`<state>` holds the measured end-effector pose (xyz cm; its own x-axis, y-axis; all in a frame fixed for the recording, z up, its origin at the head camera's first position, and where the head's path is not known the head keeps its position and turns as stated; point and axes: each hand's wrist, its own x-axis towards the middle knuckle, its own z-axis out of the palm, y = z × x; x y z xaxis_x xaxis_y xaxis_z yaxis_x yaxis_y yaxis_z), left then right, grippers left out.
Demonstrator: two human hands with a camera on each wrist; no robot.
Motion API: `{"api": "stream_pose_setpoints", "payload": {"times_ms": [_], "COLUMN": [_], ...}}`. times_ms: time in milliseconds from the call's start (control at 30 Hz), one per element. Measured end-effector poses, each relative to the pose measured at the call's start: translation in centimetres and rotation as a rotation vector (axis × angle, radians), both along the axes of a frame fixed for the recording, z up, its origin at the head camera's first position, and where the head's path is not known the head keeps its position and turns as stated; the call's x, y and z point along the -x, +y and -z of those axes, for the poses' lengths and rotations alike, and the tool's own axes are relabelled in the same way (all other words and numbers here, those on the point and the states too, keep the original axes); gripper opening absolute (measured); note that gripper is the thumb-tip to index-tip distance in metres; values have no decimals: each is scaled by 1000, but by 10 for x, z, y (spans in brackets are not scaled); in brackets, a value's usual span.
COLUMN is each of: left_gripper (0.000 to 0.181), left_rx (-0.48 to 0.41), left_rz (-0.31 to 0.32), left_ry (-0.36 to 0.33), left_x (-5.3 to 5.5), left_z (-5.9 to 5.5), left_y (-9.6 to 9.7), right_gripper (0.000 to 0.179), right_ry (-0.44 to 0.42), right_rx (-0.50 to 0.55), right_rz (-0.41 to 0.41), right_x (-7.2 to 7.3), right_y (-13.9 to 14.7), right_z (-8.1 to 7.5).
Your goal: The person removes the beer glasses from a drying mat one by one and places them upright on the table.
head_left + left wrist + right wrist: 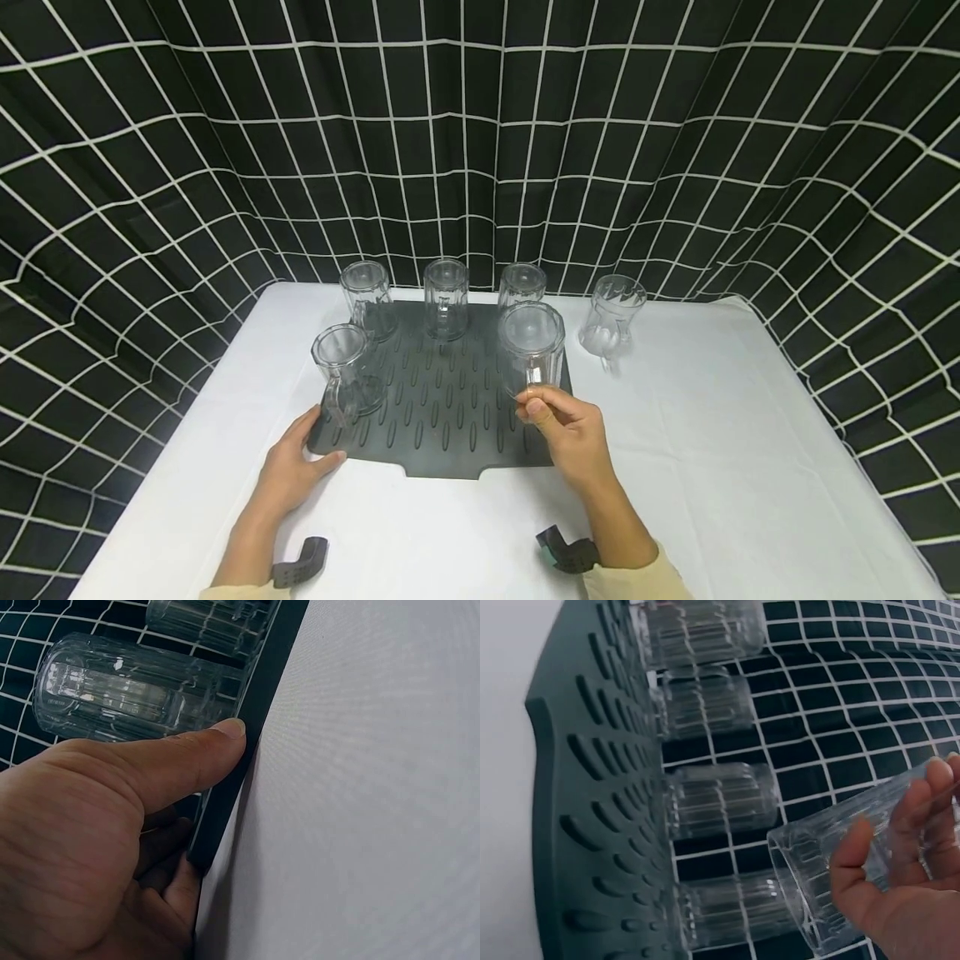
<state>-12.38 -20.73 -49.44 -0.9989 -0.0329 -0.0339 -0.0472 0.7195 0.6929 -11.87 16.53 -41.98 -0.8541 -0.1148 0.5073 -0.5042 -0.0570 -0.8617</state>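
My right hand [573, 433] pinches the handle of a clear glass mug [532, 329], which is upside down above the right part of the dark grey drying mat [442, 429]. In the right wrist view, the open rim of this glass mug [810, 862] faces the mat, tilted to it. My left hand [292, 467] grips the mat's front left corner, thumb along the front edge and fingers at the left side. Nearest to it, an upside-down glass mug [348, 371] stands on the mat. Along the back stand a left mug [369, 300], a middle mug [446, 300] and a right mug [522, 283], also inverted.
An upright glass mug [611, 321] with a flared rim stands on the white tablecloth [697, 417], right of the mat. A black curtain with white grid lines [480, 125] hangs behind the table and at both sides.
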Motion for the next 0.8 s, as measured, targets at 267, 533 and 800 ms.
{"api": "stream_pose_setpoints", "payload": {"times_ms": [267,533,800], "left_gripper": [85,85,86], "left_rx": [4,9,19], "left_rz": [10,10,1], "left_ry": [11,21,12], "left_x": [-1,0,-1], "left_z": [-1,1,1], "left_y": [0,0,0], "right_gripper": [9,8,23], "right_ry": [127,274,310], "right_rx": [5,46,-98], "right_rz": [48,34,143], "right_x": [-1,-1,-10], "right_y": [5,8,4], "right_z": [-5,-11,-38]}}
